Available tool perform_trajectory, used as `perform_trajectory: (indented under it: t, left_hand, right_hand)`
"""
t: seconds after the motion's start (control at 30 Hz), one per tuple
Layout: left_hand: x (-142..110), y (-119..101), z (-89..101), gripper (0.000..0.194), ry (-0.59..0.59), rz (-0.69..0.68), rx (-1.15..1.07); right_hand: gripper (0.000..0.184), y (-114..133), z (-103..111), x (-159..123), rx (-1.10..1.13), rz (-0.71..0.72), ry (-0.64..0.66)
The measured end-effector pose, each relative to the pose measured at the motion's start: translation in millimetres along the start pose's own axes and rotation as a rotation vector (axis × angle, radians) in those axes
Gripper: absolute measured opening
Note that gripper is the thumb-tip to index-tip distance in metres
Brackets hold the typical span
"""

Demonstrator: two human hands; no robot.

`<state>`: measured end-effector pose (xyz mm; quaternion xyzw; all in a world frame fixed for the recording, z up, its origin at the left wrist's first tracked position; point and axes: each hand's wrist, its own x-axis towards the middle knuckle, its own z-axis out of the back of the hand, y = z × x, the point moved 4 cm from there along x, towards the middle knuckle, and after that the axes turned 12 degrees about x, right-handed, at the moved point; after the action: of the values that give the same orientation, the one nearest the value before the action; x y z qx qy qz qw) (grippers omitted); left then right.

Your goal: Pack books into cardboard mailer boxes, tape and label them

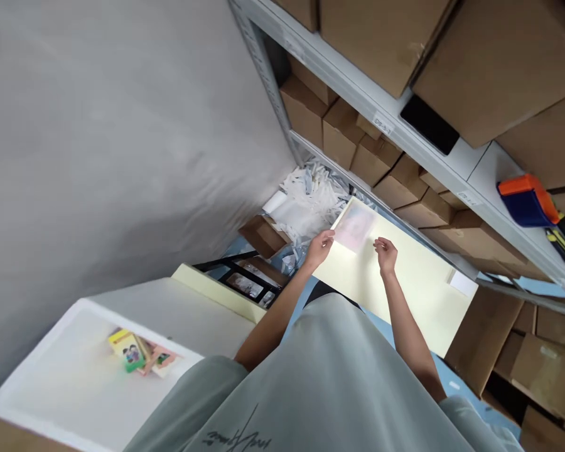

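A thin, pale pinkish packet (355, 226), blurry and see-through in look, is over the far left end of a cream table (414, 276). Its near left edge meets the fingertips of my left hand (320, 248), which are pinched together there. To the right of the packet, my right hand (386, 255) is raised above the table with thumb and fingers drawn together. Whatever may be between those fingers is too small to make out. Print on the packet is too blurred to read.
White paper scraps (315, 188) heap on the floor beyond, near an open carton (263, 236). Shelves of cardboard boxes (376, 157) run along the right, holding a black phone (429, 124) and an orange-and-blue tool (527, 199). A white bin (66, 370) with small colourful packs (132, 351) stands left.
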<state>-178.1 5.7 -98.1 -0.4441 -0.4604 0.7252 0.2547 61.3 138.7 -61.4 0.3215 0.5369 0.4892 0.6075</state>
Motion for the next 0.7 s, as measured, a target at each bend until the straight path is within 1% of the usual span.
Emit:
perform_trajectory:
  t: [0.07, 0.13, 0.2, 0.27, 0.37, 0.47, 0.57, 0.63, 0.7]
  left_hand:
    - [-23.8, -10.4, 10.0, 0.019, -0.071, -0.026, -0.026]
    - [-50.7, -22.1, 20.3, 0.018, -0.159, -0.054, -0.045]
    - [-82.1, -35.1, 31.1, 0.02, -0.238, -0.103, -0.065]
    - [-119.8, -46.7, 43.0, 0.023, -0.315, -0.166, -0.079]
    - [-189.9, -52.6, 60.2, 0.028, -0.469, -0.216, -0.078]
    - [-269.9, -40.1, 67.8, 0.031, -0.62, -0.212, -0.082]
    - [-343.8, -13.6, 65.1, 0.028, -0.732, -0.158, -0.109]
    - [-384.0, 6.3, 62.1, 0.028, -0.797, -0.108, -0.141]
    - [-416.6, 23.5, 60.8, 0.03, -0.853, -0.076, -0.18]
  right_hand:
    - [0.048, 15.7, 5.3, -12.4, 0.07, 0.001, 0.011]
    - [0.048, 30.7, 5.0, -29.9, 0.126, 0.013, 0.071]
    - [0.049, 43.2, -1.7, -54.6, 0.145, 0.046, 0.196]
    - [0.047, 50.5, -12.6, -87.1, 0.154, 0.072, 0.356]
    - [0.046, 49.6, -30.5, -146.0, 0.156, 0.074, 0.612]
    - [0.046, 40.4, -42.7, -206.6, 0.124, 0.055, 0.841]
    - [0.044, 31.6, -46.0, -259.0, 0.069, 0.061, 1.033]
    - [0.041, 26.7, -44.0, -287.6, 0.032, 0.071, 1.134]
    - [0.039, 21.8, -40.7, -312.1, 0.004, 0.08, 1.208]
